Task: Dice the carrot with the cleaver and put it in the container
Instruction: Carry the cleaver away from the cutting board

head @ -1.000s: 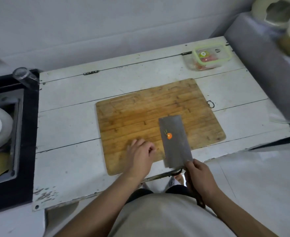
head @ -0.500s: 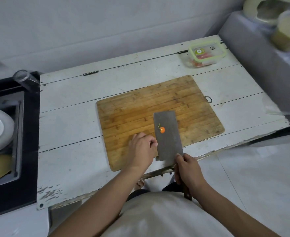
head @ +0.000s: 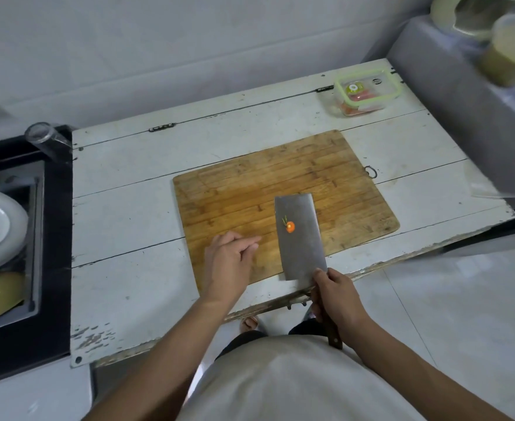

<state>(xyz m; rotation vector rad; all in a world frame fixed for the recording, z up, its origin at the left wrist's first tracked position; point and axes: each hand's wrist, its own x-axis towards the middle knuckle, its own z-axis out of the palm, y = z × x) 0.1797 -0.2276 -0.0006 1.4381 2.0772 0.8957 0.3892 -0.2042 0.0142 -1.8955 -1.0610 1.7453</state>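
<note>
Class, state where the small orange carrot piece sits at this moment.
In the head view, the small orange carrot piece lies on the flat steel cleaver blade, held above the wooden cutting board, right of the left hand.

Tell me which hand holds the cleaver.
The right hand: it grips the cleaver by its handle at the table edge. The left hand rests on the board, holding nothing.

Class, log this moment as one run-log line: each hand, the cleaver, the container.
right hand: grips cleaver handle | blade: flat, carrot bit on it | left hand: relaxed over cutting board | container: far right, lidded
</note>
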